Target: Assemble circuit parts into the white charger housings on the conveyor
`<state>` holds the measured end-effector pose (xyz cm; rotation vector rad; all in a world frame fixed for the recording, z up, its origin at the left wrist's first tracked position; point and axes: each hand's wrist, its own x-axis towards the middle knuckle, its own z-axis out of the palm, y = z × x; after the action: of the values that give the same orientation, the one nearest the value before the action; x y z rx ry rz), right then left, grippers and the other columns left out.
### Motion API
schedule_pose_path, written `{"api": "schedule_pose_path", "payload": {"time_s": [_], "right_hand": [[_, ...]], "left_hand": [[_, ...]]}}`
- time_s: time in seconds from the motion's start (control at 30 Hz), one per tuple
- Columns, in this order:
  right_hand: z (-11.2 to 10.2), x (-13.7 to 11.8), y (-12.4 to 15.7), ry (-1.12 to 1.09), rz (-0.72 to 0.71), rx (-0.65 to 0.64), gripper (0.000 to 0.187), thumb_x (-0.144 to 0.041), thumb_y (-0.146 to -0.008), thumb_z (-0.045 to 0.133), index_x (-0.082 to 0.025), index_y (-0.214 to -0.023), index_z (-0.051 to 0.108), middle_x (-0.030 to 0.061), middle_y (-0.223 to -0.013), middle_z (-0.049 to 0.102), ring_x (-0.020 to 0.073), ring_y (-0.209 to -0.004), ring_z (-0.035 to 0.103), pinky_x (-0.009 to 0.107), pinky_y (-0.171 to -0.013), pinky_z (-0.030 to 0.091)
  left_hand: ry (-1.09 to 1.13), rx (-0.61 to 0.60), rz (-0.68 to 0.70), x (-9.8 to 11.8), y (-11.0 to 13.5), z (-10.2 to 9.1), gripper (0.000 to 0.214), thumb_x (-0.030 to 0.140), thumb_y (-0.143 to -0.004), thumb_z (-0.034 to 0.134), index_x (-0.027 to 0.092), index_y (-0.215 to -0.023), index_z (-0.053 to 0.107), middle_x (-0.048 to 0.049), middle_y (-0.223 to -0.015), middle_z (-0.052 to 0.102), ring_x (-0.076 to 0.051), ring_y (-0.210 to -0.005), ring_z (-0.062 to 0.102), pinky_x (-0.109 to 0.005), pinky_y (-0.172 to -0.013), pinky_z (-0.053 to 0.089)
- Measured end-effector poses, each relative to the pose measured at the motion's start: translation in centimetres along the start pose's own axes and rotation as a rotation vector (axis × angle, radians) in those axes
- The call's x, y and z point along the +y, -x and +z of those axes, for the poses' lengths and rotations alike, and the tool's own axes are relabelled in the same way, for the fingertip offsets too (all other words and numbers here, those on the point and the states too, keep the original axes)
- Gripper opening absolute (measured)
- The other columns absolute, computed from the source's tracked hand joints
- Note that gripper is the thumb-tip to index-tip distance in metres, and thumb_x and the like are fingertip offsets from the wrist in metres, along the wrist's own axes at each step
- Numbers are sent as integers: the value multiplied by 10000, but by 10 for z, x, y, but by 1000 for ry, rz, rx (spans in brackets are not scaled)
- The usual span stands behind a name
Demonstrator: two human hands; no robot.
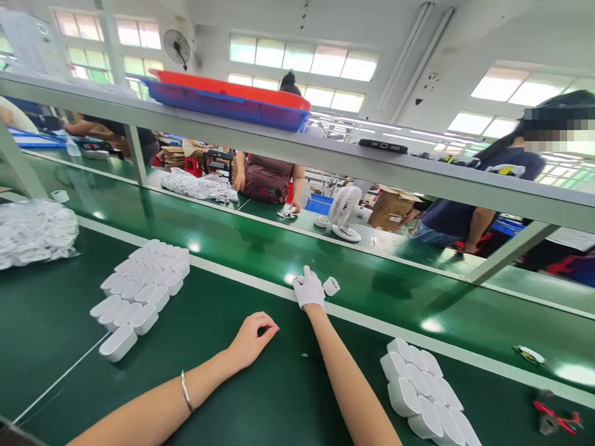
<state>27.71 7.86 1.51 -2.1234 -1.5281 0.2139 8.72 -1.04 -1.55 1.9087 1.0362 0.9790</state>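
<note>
My right hand (308, 288), in a white glove, reaches far forward to the white line at the edge of the green belt (260, 248). Its fingers are partly spread and touch a small white capsule-shaped piece (331, 286) lying beside them. My bare left hand (253, 337), with a bracelet on the wrist, rests on the dark green table (223, 384) with its fingers curled in; nothing shows inside them. A cluster of white oval cases (139, 291) stands to the left, and another group of white oval cases (423, 390) stands to the right.
A bag of white parts (35, 232) lies at far left. A metal shelf beam (325, 155) carries a red and blue tray (232, 99). Across the belt, people work near a small white fan (344, 214). Red-handled pliers (555, 418) lie at right.
</note>
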Motion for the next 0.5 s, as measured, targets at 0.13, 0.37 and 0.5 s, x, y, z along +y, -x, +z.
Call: {"api": "schedule_pose_path", "payload": {"time_s": [0.13,0.37,0.5], "right_hand": [[2,-22,3,34,-54,-77,246,-169,-769,462,-140,-918,656,160,-948,648,287,-962,562,359,-776,385],[-11,-20,90,-153,-274,-156,231,-309,-731,534,-237,-914,654,64,-822,677,230,-774,610,316,-699,447],[0,33,161,-265,-384,-126,295,-389,-656,635,-323,-942,667,58,-890,693,262,-774,629,354,-666,494]], "left_hand": [[-120,19,36,5,4,2,212,205,-841,483,187,-786,687,-55,-873,656,-198,-872,596,-341,-843,451],[-694,-162,93,31,27,-8,32,162,-681,650,180,-697,671,-91,-818,651,-296,-915,560,-564,-1036,208],[-835,145,-113,48,61,-58,98,247,-710,646,214,-802,653,-83,-899,645,-310,-965,547,-589,-1045,167]]}}
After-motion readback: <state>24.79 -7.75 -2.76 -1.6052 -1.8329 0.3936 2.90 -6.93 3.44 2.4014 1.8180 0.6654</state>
